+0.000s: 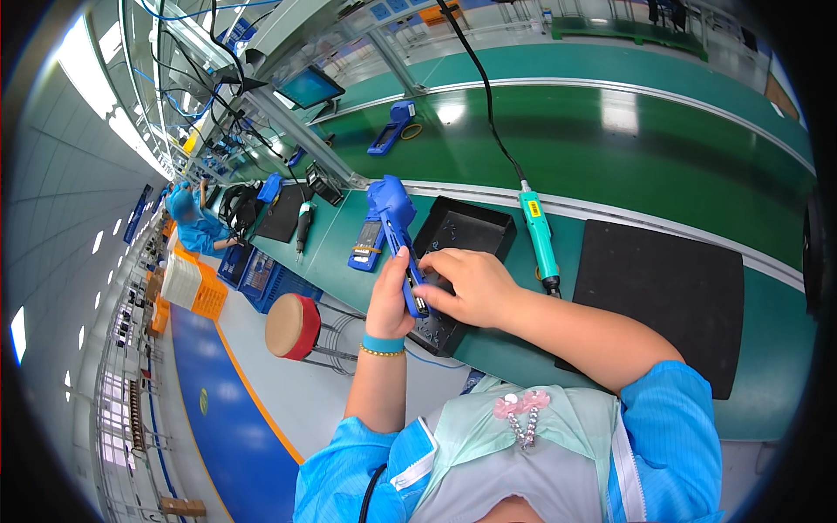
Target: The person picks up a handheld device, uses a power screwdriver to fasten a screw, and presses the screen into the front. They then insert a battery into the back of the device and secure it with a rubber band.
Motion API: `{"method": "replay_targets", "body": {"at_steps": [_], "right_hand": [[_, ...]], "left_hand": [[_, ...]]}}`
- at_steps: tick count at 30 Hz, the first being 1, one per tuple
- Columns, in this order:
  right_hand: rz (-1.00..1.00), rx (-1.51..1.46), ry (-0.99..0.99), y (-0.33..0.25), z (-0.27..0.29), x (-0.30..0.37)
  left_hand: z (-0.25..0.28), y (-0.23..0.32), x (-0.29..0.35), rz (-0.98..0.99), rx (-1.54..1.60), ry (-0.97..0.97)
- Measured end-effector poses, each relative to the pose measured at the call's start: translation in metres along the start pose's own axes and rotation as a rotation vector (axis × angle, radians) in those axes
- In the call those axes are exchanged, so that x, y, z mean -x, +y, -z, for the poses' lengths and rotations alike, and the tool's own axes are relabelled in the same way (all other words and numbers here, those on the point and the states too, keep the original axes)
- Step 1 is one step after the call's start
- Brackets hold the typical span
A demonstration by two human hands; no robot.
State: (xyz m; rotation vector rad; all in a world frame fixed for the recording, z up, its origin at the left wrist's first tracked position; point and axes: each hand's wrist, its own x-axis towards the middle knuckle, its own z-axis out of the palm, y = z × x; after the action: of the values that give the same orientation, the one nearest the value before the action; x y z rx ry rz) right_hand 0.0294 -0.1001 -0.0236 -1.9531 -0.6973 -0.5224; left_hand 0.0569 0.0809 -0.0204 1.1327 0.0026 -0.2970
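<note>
My left hand [390, 298] is wrapped round the lower part of a blue handheld terminal [394, 209], held up on its edge with its wide end pointing away from me. From the right, my right hand [475, 283] is closed at the terminal's side, thumb and fingertips against it. Whether a small part sits between those fingertips is hidden. Just behind lies a second blue handheld terminal [367, 242] with a yellow band round it. Beneath my hands a black tray [501, 228] holds small screws.
A teal electric screwdriver [539, 235] hangs on a black cable right of the tray. Further right lies a black mat [663, 288]. Another blue terminal [392, 129] rests on the green conveyor [540, 122]. A red-sided stool [296, 325] stands left; a co-worker [196, 222] sits beyond.
</note>
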Motion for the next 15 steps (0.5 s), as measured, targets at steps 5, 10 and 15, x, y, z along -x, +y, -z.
{"method": "replay_targets", "body": {"at_steps": [5, 10, 15], "right_hand": [[-0.144, -0.069, -0.082, -0.003, -0.009, 0.003], [-0.175, -0.08, -0.113, 0.001, -0.01, 0.002], [-0.203, -0.222, -0.13, 0.001, -0.008, 0.0]], "left_hand": [[0.011, -0.003, -0.007, -0.099, -0.107, 0.089], [0.012, -0.005, -0.009, -0.132, -0.137, 0.087], [0.007, -0.001, -0.005, -0.095, -0.126, 0.131]]}}
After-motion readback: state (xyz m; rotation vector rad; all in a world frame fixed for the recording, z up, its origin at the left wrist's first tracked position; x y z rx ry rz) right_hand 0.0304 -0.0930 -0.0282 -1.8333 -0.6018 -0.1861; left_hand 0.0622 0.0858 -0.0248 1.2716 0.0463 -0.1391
